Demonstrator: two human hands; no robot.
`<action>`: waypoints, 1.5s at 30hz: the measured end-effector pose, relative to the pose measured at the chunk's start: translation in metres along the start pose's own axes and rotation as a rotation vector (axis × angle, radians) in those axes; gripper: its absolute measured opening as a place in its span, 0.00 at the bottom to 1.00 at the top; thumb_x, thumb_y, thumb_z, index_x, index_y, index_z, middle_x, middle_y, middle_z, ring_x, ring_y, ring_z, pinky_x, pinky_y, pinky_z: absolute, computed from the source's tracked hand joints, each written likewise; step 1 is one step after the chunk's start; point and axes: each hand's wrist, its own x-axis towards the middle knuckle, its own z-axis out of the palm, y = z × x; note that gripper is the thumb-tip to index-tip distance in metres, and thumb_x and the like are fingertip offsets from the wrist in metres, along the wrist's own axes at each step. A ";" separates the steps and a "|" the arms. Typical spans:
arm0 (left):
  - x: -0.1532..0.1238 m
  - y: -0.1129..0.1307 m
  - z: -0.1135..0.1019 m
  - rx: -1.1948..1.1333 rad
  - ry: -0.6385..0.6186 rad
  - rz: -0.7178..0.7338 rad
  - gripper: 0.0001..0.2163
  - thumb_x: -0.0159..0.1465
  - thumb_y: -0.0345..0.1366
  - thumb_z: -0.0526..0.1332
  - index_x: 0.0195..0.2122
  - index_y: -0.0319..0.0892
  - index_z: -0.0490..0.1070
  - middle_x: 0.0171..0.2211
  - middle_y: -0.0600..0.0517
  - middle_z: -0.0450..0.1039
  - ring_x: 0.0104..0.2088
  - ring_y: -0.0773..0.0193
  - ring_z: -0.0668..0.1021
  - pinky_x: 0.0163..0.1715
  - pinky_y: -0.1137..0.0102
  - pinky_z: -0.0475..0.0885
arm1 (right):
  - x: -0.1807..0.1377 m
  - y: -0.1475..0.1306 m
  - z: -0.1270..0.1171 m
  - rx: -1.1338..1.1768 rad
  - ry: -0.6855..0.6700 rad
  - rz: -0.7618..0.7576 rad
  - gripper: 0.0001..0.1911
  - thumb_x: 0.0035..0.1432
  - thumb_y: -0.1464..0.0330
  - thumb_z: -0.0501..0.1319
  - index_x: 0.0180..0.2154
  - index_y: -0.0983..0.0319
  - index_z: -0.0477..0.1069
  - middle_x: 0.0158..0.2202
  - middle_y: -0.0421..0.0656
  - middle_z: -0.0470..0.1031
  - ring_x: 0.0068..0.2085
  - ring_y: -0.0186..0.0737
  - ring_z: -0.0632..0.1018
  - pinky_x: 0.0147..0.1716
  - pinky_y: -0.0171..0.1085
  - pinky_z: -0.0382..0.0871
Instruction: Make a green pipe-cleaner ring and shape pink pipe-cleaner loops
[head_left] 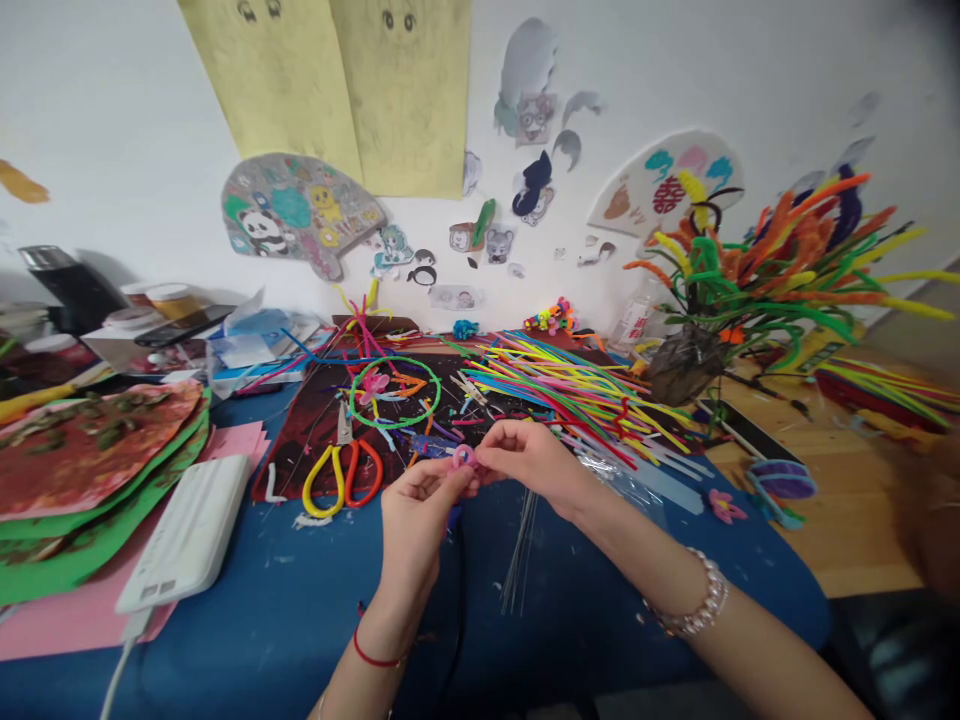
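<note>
My left hand (426,505) pinches a small pink pipe cleaner (463,456) bent into loops, in front of me over the table's near half. The fingertips of my right hand (529,462) are closed on the right side of the same piece. Its exact shape is partly hidden by my fingers. Just beyond my hands lies a blue tool (431,446), too covered to identify. Scissors (344,470) with one yellow and one red handle rest to the left. Behind them is a green pipe-cleaner ring (396,424). Thin wires (519,560) lie below my right hand.
Many coloured pipe cleaners (570,375) are heaped behind my hands. A pink flower (726,506) lies at right, before a vase (679,368) of fuzzy stems. At left are a white power bank (187,530) with a cable and painted leaf-shaped boards (90,470).
</note>
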 end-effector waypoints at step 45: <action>0.005 0.023 -0.004 -0.618 -0.011 -0.120 0.09 0.57 0.29 0.57 0.20 0.40 0.62 0.24 0.53 0.68 0.30 0.66 0.76 0.43 0.64 0.75 | -0.034 0.045 0.000 0.725 0.592 -0.367 0.10 0.51 0.65 0.69 0.33 0.56 0.68 0.35 0.36 0.78 0.41 0.35 0.79 0.47 0.39 0.73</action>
